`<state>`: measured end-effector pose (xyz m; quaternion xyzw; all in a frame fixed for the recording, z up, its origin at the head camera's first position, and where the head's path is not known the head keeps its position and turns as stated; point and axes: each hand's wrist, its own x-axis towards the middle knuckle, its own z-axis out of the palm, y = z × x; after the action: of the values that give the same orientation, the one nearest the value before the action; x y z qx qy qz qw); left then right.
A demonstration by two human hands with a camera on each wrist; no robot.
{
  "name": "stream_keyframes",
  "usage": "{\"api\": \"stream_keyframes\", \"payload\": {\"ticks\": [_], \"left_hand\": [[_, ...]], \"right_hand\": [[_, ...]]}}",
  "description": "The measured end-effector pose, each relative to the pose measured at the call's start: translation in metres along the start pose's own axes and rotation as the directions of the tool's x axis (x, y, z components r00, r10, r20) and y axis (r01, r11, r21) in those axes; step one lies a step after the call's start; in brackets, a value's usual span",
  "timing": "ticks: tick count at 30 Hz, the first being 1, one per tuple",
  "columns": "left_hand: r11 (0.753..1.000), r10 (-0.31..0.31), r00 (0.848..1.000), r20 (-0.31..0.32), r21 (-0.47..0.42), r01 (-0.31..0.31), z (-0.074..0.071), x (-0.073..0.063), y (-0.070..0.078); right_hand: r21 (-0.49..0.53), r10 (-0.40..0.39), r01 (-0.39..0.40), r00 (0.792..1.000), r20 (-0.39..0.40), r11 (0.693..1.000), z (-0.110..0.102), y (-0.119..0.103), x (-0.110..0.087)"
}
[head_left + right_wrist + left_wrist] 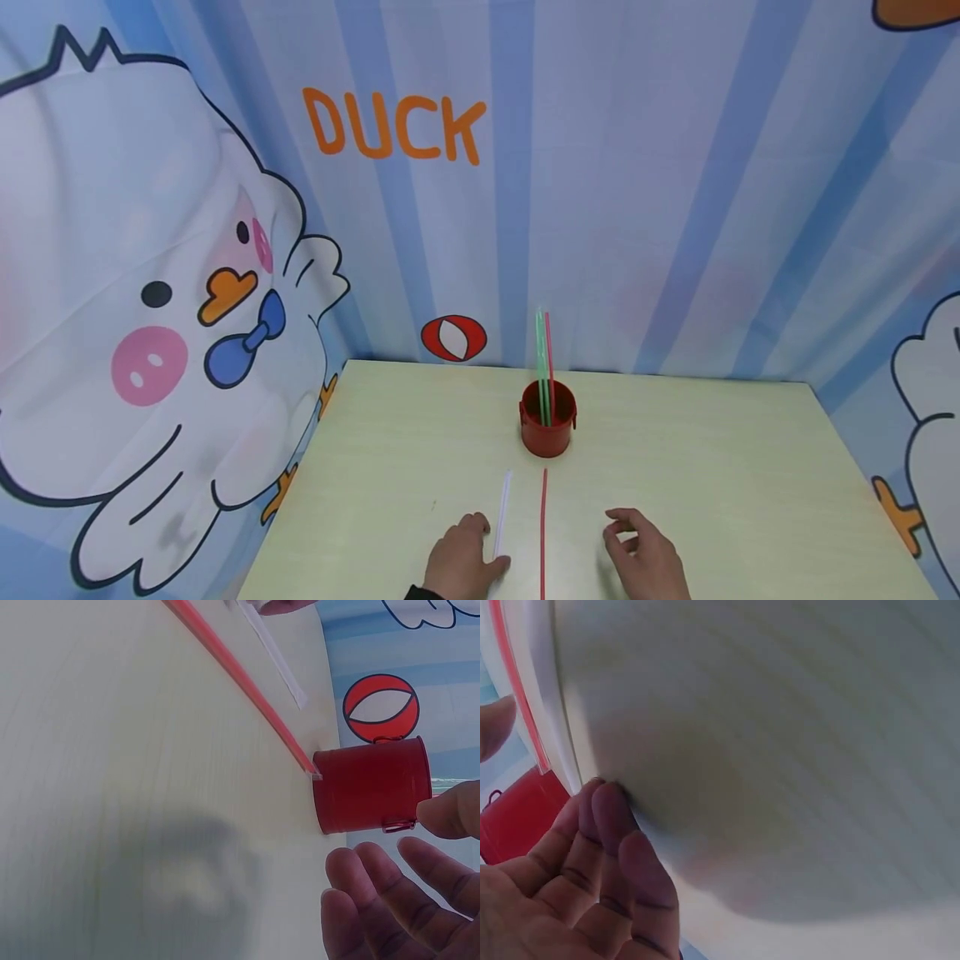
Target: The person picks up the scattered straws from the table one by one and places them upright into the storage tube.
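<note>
A pale, whitish straw (504, 504) lies lengthwise on the table, with my left hand (461, 560) around its near part. In the left wrist view the fingertips (615, 814) rest on the table beside this straw, while the thumb (495, 727) is apart from them on the far side. To its right lies a red straw (543, 525), its far end close to a small red bucket (546, 439). Right of the red straw, my right hand (647, 558) hovers over the table with fingers loosely bent and nothing in them.
Green straws (542, 350) and a red one stand upright in the bucket, leaning on its rim. The light table (720, 475) ends at a blue striped curtain (600, 208) with duck drawings behind and at both sides.
</note>
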<state>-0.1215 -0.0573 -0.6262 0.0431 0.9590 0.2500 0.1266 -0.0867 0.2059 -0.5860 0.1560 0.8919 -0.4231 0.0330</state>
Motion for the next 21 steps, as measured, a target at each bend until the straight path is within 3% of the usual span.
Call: {"api": "stream_keyframes", "payload": {"ticks": [5,9,21], "left_hand": [[0.994,0.055,0.998,-0.015,0.091,-0.053,0.005,-0.001,0.0],[0.99,0.055,0.998,-0.018,0.13,-0.052,0.01,-0.001,0.001],[0.989,0.062,0.997,-0.042,0.136,-0.056,0.007,-0.004,0.006]], "right_hand": [[0.0,0.01,-0.01,1.0,0.0,1.0,0.001,0.001,0.0],[0.004,0.01,-0.01,1.0,-0.001,1.0,0.0,0.002,0.0],[-0.002,0.016,-0.016,1.0,0.003,1.0,0.001,0.003,0.003]]}}
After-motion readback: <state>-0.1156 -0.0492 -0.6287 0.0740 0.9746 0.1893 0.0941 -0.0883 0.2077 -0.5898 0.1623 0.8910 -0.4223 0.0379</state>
